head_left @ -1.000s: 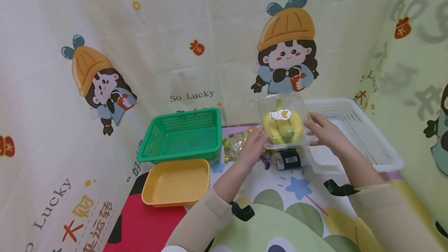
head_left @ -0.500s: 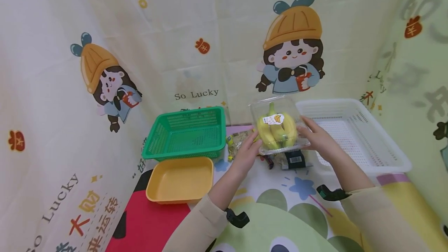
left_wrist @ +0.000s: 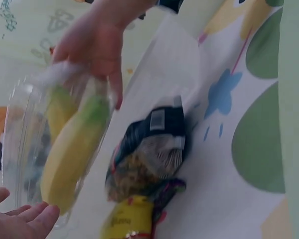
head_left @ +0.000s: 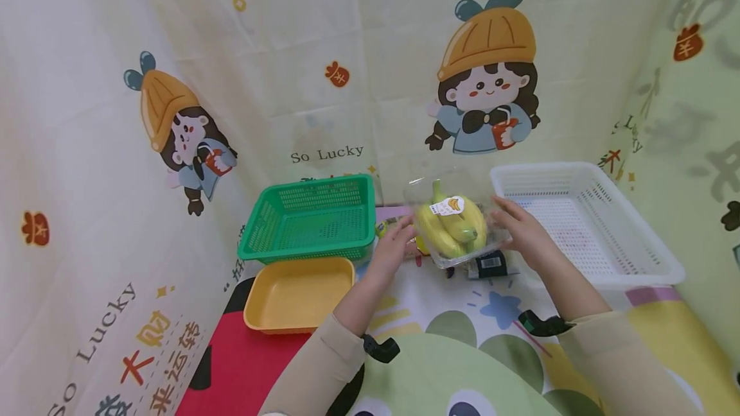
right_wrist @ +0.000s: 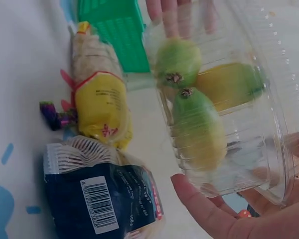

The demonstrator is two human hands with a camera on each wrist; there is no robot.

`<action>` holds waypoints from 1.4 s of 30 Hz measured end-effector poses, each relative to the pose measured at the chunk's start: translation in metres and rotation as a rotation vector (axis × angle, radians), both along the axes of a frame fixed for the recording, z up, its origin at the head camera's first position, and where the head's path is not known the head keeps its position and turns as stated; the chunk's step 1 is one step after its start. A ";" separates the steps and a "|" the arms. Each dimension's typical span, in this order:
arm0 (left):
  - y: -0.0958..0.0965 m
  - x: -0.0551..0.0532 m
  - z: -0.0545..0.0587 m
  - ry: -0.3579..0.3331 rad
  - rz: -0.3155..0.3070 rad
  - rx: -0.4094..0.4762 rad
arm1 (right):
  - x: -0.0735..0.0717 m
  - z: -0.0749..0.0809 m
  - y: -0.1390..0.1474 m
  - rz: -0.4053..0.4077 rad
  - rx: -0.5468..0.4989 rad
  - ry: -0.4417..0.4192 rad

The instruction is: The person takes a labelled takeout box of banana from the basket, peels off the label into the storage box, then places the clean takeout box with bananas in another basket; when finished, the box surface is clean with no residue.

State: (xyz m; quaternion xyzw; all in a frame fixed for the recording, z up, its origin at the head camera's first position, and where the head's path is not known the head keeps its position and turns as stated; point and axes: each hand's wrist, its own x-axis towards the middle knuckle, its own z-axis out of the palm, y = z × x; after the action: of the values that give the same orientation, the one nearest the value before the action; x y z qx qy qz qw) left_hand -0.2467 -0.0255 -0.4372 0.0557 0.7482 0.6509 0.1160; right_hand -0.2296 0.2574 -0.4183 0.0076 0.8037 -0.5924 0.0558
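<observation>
A clear plastic clamshell box (head_left: 426, 194) of yellow bananas (head_left: 442, 230), with a white banana label on its lid, is held up tilted between both hands. My left hand (head_left: 393, 249) holds its left side; in the left wrist view the left fingers (left_wrist: 40, 219) lie at the box's lower end. On the opposite side my right hand (head_left: 526, 230) grips the edge, fingers and thumb spread round it, as the right wrist view shows from below. Beneath the box are a dark-labelled bag (right_wrist: 104, 199), a yellow-and-clear bag (right_wrist: 102, 94) and a small purple wrapper (right_wrist: 55, 117).
A green perforated basket (head_left: 312, 252) stands at the back left, with a yellow tray (head_left: 300, 327) in front of it. The white perforated basket (head_left: 647, 255) is on the right, beside my right forearm. A printed curtain (head_left: 370, 50) closes off the back and sides.
The banana box has moved left and slightly down with both hands, and it tilts more now. More of the white basket shows; the yellow-and-clear bag is more covered. The view has shifted slightly.
</observation>
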 end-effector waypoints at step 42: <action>-0.040 -0.081 -0.011 -0.135 -0.169 0.094 | 0.006 -0.004 -0.005 0.157 -0.029 0.000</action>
State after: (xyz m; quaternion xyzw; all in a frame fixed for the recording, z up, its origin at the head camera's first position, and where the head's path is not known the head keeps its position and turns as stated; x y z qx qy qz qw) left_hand -0.3282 -0.0656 -0.4481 0.0798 0.7000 0.6754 0.2178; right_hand -0.2232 0.2521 -0.4219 -0.0563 0.7931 -0.5978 0.1023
